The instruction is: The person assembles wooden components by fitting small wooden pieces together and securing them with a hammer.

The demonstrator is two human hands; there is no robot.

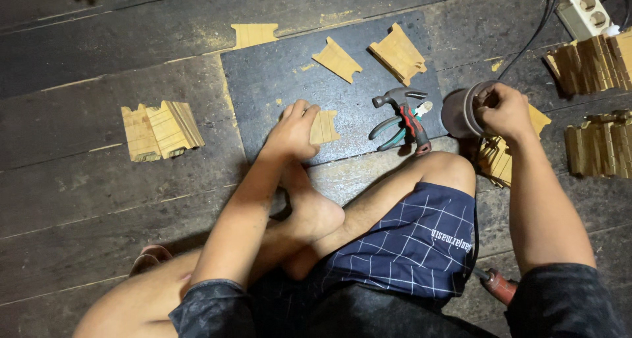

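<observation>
My left hand (293, 130) presses down on a small notched wooden panel (325, 127) lying on a dark rectangular board (276, 81). My right hand (503, 111) reaches into a round dark container (461, 111) at the board's right edge, fingers closed inside the rim; what they hold is hidden. A hammer (398, 101) and green-handled pliers (395, 130) lie on the board between my hands. Two other notched wooden pieces (337, 59) (398, 53) rest at the board's far side.
I sit on a dark plank floor, legs folded under me. Stacks of wooden panels lie left (161, 130), right (592, 65) (602, 147) and under my right wrist (497, 160). A power strip (582, 9) with cables sits far right. A red-handled tool (497, 285) lies by my hip.
</observation>
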